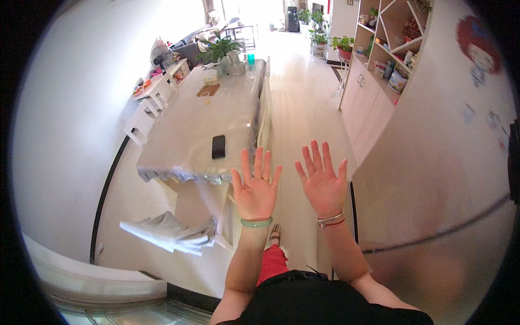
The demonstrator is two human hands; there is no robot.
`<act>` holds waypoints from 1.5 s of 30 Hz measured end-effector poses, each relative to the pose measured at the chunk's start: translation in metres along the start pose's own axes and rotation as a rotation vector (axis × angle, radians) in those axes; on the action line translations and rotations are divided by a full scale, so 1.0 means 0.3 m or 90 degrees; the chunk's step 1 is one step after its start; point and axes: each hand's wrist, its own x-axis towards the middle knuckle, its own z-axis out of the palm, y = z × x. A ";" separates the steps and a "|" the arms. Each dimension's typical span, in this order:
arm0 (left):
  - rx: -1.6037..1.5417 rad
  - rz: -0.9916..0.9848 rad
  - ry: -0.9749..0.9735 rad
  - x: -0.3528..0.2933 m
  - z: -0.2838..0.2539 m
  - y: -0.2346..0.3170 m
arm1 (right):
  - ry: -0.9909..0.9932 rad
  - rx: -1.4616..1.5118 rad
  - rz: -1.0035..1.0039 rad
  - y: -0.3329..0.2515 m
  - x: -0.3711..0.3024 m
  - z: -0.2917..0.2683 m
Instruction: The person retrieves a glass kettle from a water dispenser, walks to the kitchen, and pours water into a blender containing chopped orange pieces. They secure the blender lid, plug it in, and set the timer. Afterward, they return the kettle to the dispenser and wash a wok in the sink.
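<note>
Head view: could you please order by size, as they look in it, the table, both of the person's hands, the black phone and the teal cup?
1. table
2. left hand and right hand: they look alike, so not ranked
3. black phone
4. teal cup

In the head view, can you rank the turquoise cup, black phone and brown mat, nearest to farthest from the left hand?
1. Black phone: left of the left hand, table near end
2. Brown mat: farther along
3. Turquoise cup: far end
</note>
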 end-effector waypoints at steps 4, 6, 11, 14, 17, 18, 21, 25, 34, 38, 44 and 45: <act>-0.001 -0.016 -0.025 0.443 -0.063 -0.056 | -0.010 -0.004 -0.028 -0.093 0.397 -0.106; 0.007 -0.037 -0.023 0.677 -0.077 -0.109 | -0.012 -0.008 -0.053 -0.158 0.600 -0.156; 0.020 -0.113 -0.044 1.237 -0.100 -0.323 | -0.003 -0.038 -0.135 -0.376 1.059 -0.299; 0.014 -0.183 -0.054 1.528 -0.127 -0.457 | 0.020 -0.037 -0.202 -0.514 1.262 -0.366; -0.018 -0.225 -0.062 1.828 -0.195 -0.599 | 0.022 -0.033 -0.242 -0.655 1.513 -0.466; -0.020 -0.231 -0.065 1.925 -0.218 -0.642 | 0.027 -0.040 -0.242 -0.696 1.600 -0.499; -0.022 -0.227 -0.062 2.220 -0.267 -0.745 | 0.032 -0.043 -0.218 -0.806 1.894 -0.586; -0.015 -0.168 -0.030 2.631 -0.298 -0.805 | 0.029 -0.029 -0.162 -0.914 2.336 -0.658; 0.000 0.015 0.010 3.428 -0.518 -0.698 | 0.040 0.038 0.035 -0.876 3.263 -0.940; -0.001 0.033 0.026 3.836 -0.612 -0.676 | 0.024 0.028 0.059 -0.899 3.687 -1.074; 0.001 -0.018 0.011 4.581 -0.726 -0.798 | 0.060 -0.004 -0.015 -1.079 4.325 -1.303; 0.003 -0.021 -0.003 4.663 -0.713 -0.775 | 0.045 -0.007 -0.013 -1.069 4.413 -1.299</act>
